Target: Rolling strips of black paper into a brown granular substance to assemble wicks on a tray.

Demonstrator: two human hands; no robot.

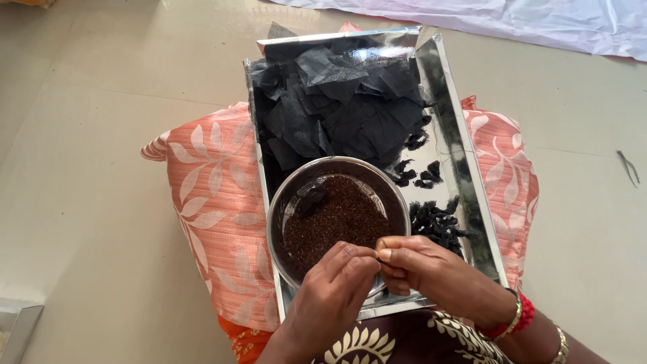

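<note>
The landmark for all positions is the round steel bowl (338,222) filled with dark brown seed-like grains.

Nearest the camera, at the near rim of the bowl, the left hand (330,296) and the right hand (431,273) meet. Both sets of fingers are pinched narrow, tips touching each other over the rim. They appear to grip something very small between them; the item is too small to identify, so whether it is a piece of net, thread or grain cannot be told. The right wrist carries a red bangle and a gold bangle (515,320).

Inside the bowl, on its far left side, a small dark lump (312,199) rests on the grains.

Right of the bowl, a cluster of small black tied bundles (438,226) lies on the shiny rectangular steel tray (472,202) that carries the bowl. A few more lie slightly farther off, beyond the right rim of the bowl. These read as finished units.

Beyond the bowl, a large loose heap of cut black net squares (337,108) fills the far half of the tray. Judged by quantity, the heap far outweighs the bundles, so the work appears to be at an early stage, with most squares unused and the bowl well filled.

Beneath the tray and bowl sits an orange cushion with a white leaf pattern (202,195), on the pale floor (101,135). Far beyond the bowl lies a pale lilac sheet (539,20).
</note>
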